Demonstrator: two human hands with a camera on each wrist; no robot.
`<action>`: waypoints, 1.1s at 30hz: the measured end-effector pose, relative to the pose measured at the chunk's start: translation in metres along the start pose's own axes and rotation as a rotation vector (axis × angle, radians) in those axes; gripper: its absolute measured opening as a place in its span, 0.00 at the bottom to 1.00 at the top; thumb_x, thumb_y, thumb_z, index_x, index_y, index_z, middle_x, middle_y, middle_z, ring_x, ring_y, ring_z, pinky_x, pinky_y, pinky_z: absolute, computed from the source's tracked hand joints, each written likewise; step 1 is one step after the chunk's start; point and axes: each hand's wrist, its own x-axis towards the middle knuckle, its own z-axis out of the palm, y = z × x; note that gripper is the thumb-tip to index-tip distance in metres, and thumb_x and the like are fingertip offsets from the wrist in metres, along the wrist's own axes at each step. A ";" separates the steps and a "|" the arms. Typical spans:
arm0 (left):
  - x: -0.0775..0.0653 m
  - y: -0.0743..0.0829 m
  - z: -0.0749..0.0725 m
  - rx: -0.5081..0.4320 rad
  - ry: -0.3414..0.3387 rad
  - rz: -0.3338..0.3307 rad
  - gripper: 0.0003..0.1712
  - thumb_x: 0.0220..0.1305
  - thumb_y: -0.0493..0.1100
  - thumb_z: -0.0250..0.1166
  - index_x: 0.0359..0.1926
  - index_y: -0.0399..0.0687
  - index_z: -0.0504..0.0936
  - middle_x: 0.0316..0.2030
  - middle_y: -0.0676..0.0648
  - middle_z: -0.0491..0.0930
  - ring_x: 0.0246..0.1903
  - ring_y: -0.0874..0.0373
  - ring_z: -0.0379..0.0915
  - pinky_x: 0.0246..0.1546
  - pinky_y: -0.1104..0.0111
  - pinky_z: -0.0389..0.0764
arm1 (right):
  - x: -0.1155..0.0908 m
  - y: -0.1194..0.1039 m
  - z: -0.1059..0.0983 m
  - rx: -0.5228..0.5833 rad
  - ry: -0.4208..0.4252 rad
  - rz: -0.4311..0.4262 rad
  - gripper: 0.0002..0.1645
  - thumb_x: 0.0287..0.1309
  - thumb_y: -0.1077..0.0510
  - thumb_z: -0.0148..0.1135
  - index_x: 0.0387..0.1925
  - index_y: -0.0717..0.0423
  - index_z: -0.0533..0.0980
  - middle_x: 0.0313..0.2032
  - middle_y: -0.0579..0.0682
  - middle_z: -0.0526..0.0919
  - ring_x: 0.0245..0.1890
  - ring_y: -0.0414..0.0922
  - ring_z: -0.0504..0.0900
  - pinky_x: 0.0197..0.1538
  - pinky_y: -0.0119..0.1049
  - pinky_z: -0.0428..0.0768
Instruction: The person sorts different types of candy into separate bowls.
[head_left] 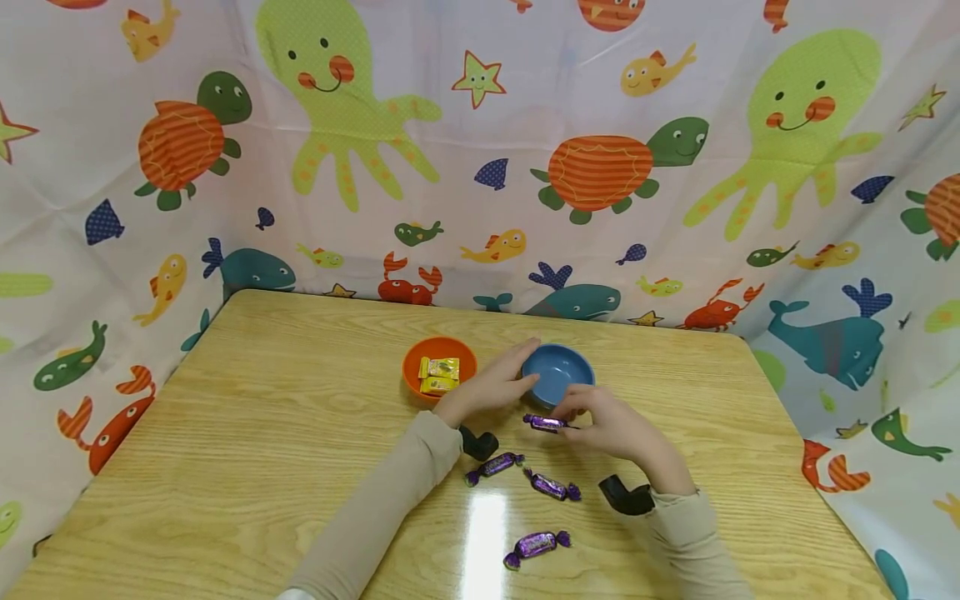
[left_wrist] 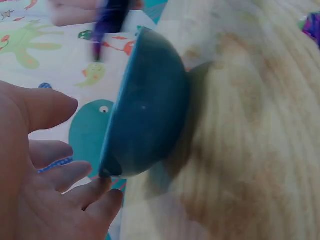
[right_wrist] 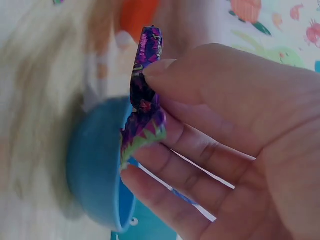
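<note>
My right hand (head_left: 615,427) pinches a candy in a shiny purple wrapper (right_wrist: 144,75) between thumb and fingers, close to the near rim of the blue bowl (head_left: 558,375). The candy's twisted wrapper end hangs by the fingers in the right wrist view. At the bowl's left side is my left hand (head_left: 491,385), its fingers loosely extended and fingertips right at the rim, as the left wrist view shows. No candy shows inside the blue bowl. Three more purple candies lie on the table nearer the body: one on the left (head_left: 495,468), one in the middle (head_left: 551,485), one nearest (head_left: 537,546).
Left of the blue bowl stands an orange bowl (head_left: 412,383) with yellow-wrapped candies (head_left: 439,375) in it. The wooden table (head_left: 285,400) ends at a patterned sea-animal curtain (head_left: 442,208) behind and at both sides. Dark wrist-camera mounts (head_left: 626,497) hang by both wrists.
</note>
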 end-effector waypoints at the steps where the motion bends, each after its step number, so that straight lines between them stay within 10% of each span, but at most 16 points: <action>1: 0.000 -0.001 0.001 -0.003 -0.002 -0.001 0.38 0.77 0.46 0.52 0.79 0.47 0.46 0.78 0.46 0.43 0.76 0.53 0.38 0.74 0.58 0.47 | -0.001 0.001 -0.003 0.007 0.005 0.016 0.09 0.56 0.67 0.68 0.39 0.56 0.85 0.35 0.44 0.79 0.36 0.48 0.79 0.39 0.46 0.82; 20: -0.003 -0.021 0.019 -0.043 0.007 -0.006 0.45 0.75 0.58 0.52 0.79 0.46 0.41 0.79 0.48 0.33 0.77 0.56 0.29 0.74 0.56 0.44 | 0.007 0.043 -0.022 0.041 0.208 0.172 0.07 0.57 0.67 0.69 0.39 0.60 0.85 0.35 0.49 0.82 0.37 0.46 0.81 0.46 0.52 0.82; 33: -0.001 -0.027 0.023 -0.087 0.032 -0.006 0.46 0.75 0.55 0.54 0.79 0.45 0.40 0.79 0.46 0.36 0.76 0.57 0.31 0.75 0.56 0.44 | 0.035 0.052 -0.001 -0.255 0.258 0.254 0.08 0.54 0.64 0.71 0.38 0.63 0.86 0.33 0.51 0.80 0.31 0.45 0.78 0.34 0.41 0.80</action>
